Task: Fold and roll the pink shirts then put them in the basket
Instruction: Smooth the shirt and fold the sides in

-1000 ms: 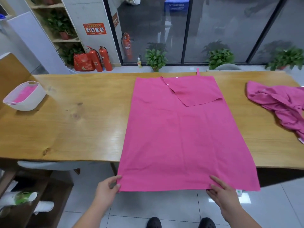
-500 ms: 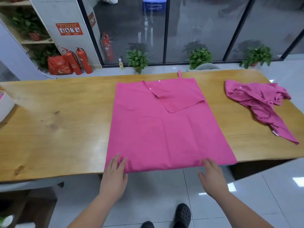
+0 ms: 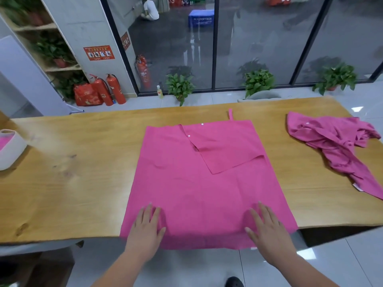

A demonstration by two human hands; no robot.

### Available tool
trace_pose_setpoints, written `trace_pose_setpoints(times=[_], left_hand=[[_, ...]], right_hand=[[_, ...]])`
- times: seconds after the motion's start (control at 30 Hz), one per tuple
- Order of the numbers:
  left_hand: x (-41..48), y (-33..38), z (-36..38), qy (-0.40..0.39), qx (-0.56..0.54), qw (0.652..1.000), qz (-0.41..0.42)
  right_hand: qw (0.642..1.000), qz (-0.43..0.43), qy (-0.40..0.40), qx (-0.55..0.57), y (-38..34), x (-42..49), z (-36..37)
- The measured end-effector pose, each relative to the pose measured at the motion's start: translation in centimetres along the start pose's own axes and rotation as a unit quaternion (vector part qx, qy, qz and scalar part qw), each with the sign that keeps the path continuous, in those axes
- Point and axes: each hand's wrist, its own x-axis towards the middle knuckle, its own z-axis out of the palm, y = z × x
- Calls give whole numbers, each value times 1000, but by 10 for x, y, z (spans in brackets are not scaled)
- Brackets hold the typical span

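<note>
Left hand (image 3: 147,226) and right hand (image 3: 265,226), both released and flat, palms down, fingers straight and slightly spread. Each presses on the near part of the flat pink shirt (image 3: 196,183); neither grasps anything. The left hand lies at the shirt's near left corner, the right hand at its near right corner, with bare cloth between them.

The flat pink shirt is spread on a wooden table (image 3: 72,172), its sides folded in to a rough rectangle, a folded flap with white snaps lying on its far right part. A small loop stands out from its far edge. Its near hem hangs just over the table's near edge. To the right of this shirt, well apart, a crumpled pink shirt (image 3: 335,141) lies on the same table. To the left of it, well apart at the frame's edge, stands a white basket (image 3: 10,150) with pink cloth inside.

Beyond the shirt: a glass wall, three potted plants (image 3: 180,85) on the pale tiled floor, and to the far left red fire extinguishers (image 3: 112,90) beside a shelf with more plants.

Both forearms enter from the lower edge and converge slightly toward the shirt, wrists low, fingertips pointing away from the body.
</note>
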Motion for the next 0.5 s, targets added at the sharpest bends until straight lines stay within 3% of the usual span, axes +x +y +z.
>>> trace_pose_setpoints(times=[0.07, 0.13, 0.23, 0.33, 0.43, 0.5], left_hand=[[5, 12, 1, -41, 7, 999, -5], [6, 22, 0, -21, 31, 999, -29], [8, 30, -3, 27, 56, 997, -39], [17, 44, -6, 11, 33, 999, -14], [21, 56, -2, -58, 20, 998, 21], [20, 64, -1, -47, 29, 998, -1]], right_hand=[[998, -15, -56, 1, 7, 9, 0], [999, -1, -49, -7, 11, 13, -4], [999, -27, 39, -25, 17, 20, -7], [999, -37, 5, 5, 22, 32, -12], [996, -70, -49, 15, 33, 38, -8], [997, -72, -32, 5, 35, 37, -13]])
